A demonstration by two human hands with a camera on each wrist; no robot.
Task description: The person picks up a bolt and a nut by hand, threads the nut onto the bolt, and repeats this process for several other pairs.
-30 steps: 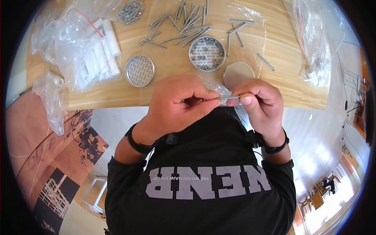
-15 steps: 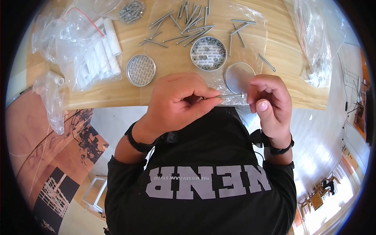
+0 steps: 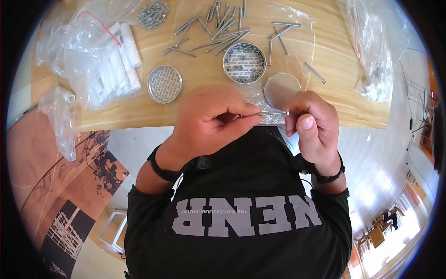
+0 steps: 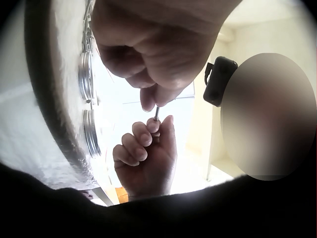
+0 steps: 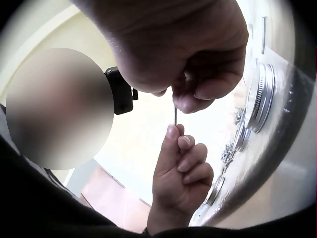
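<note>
Over the table's front edge, my left hand (image 3: 216,118) pinches the end of a slim metal bolt (image 3: 275,113) between thumb and index finger. The bolt points right, its head in the open beside my right hand (image 3: 318,123). In the left wrist view, the right hand (image 4: 146,158) has loosely bent fingers, the index fingertip right at the bolt's head and the thumb standing apart. From the right wrist view, the left hand (image 5: 181,178) grips the bolt's lower end. The pinched end is hidden by the fingertips.
A round tin (image 3: 244,63) of small nuts stands beyond the hands, with lids (image 3: 165,84) (image 3: 282,90) on either side. Loose bolts (image 3: 223,28) lie behind on clear plastic. A bag of white tubes (image 3: 114,69) is at left; another plastic bag (image 3: 371,51) lies at right.
One second ago the right thumb and fingers pinched the bolt's head end. They let go and moved right, then came back beside the head. The left hand keeps its pinch.
</note>
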